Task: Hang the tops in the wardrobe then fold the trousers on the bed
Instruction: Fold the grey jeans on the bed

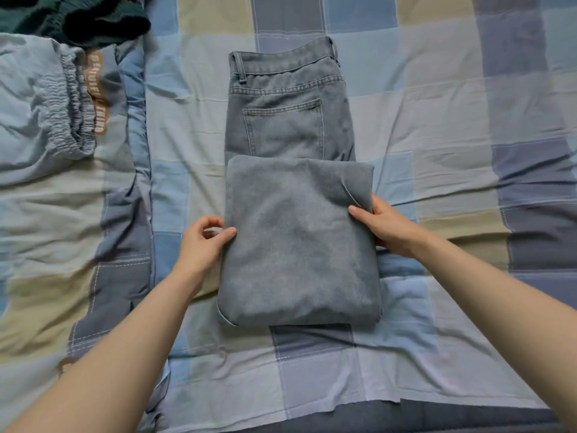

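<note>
Jeans (290, 126) on checked bed (468, 120)

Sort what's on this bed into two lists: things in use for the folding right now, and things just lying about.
In use:
- grey-blue denim jeans, leg part folded up
- left hand, gripping the fold's left edge
- right hand, gripping its right edge

Lying about:
- light blue elastic-waist garment
- dark green patterned garment
- blue-and-beige checked bedcover

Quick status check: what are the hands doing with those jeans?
Left hand and right hand grip the folded legs' sides. Jeans part-folded, waistband still showing. Nothing blocking.
</note>
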`<state>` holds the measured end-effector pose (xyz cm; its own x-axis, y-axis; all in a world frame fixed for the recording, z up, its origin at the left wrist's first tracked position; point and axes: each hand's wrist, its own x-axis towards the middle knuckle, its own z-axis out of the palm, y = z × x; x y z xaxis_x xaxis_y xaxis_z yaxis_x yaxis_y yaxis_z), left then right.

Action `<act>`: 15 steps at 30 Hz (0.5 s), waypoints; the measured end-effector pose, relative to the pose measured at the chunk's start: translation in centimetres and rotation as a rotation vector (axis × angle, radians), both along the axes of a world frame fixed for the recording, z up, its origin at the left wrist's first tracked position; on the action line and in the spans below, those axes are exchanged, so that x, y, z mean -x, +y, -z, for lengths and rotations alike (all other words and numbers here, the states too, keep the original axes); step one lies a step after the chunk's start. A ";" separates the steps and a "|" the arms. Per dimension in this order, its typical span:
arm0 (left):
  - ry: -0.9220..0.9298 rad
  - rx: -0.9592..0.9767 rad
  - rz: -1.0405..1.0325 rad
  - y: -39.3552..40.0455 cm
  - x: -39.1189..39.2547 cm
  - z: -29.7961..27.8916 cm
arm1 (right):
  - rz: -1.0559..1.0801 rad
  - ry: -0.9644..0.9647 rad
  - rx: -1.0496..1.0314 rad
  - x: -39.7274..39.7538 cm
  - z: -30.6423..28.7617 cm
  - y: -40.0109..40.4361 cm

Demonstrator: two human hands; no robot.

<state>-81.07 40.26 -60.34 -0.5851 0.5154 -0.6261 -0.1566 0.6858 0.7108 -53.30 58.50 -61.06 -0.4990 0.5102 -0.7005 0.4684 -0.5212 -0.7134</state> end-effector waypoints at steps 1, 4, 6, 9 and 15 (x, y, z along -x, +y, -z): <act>-0.043 -0.004 -0.024 -0.3 -0.3 -0.1 | 0.019 -0.003 0.009 0.0 0.0 0.0; -0.192 0.090 0.072 -1.7 -1.2 -0.6 | 0.097 0.019 0.030 0.5 -0.1 -0.1; -0.258 0.170 0.194 -2.5 -1.8 -0.7 | 0.178 0.021 0.079 0.7 -0.3 -0.2; -0.342 0.147 0.161 -2.4 -3.1 -0.8 | 0.227 -0.044 0.150 0.5 -0.3 -0.5; -0.294 0.045 -0.103 -0.3 -3.2 0.1 | 0.179 -0.063 0.113 0.4 -0.4 -1.0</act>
<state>-77.86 39.98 -60.46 -0.4235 0.4305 -0.7971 -0.4210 0.6855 0.5940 -53.71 57.54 -60.65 -0.3608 0.5032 -0.7852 0.4028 -0.6753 -0.6178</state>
